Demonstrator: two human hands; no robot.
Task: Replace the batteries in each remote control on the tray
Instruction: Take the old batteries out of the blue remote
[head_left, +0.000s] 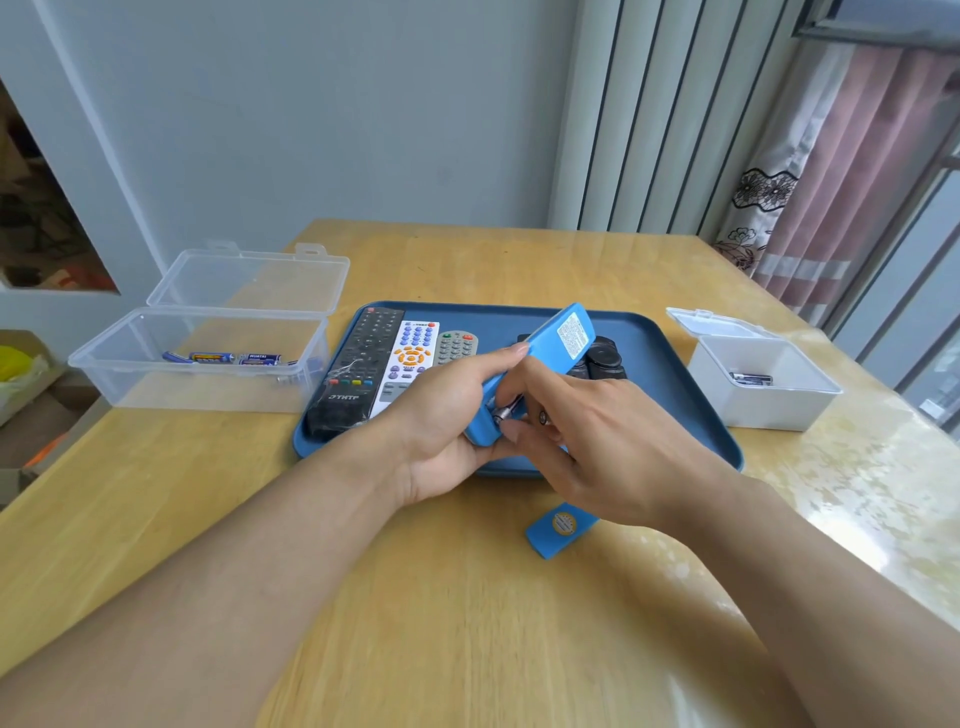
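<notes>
A pale wooden table (467, 597) filled the lower view, its glossy right side catching window light; behind it stood a plain grey-white wall (311, 130). To the right hung white vertical blinds (649, 114); beside them draped a pink curtain (852, 171) with a dark floral lace trim. At far left, an opening showed blurred cardboard clutter (36, 218).

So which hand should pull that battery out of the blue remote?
Probably the right hand: its fingertips already pinch the battery at the open end of the blue remote. The left hand is busy gripping the remote's body, holding it above the tray.
</notes>
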